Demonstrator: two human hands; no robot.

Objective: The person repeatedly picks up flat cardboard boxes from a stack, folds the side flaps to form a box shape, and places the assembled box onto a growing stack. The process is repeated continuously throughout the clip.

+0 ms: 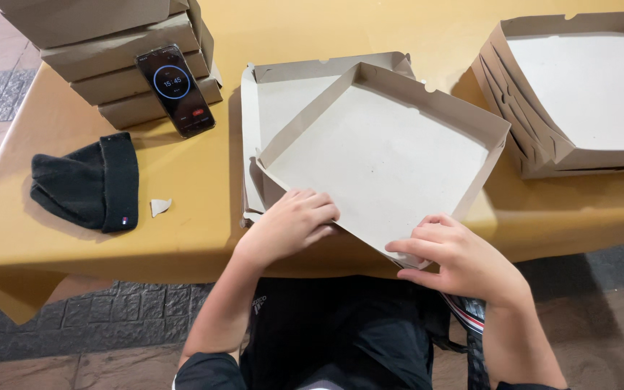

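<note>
Mustard-yellow tabletop (413, 22). Plain grey-brown cardboard on the open box tray (380, 155), paler inside; same shade on the stacked boxes (124, 54) far left and the nested trays (579, 94) far right. Black knitted beanie (88, 184). Black phone (175, 90), blue ring on screen. Grey paving (74, 318) below.

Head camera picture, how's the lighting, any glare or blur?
Head view: warm, even light, sharp throughout; the phone screen is readable without glare; soft shadows fall under the left hand, right hand and the cardboard tray; slight wide-angle bending toward the table edges.
</note>
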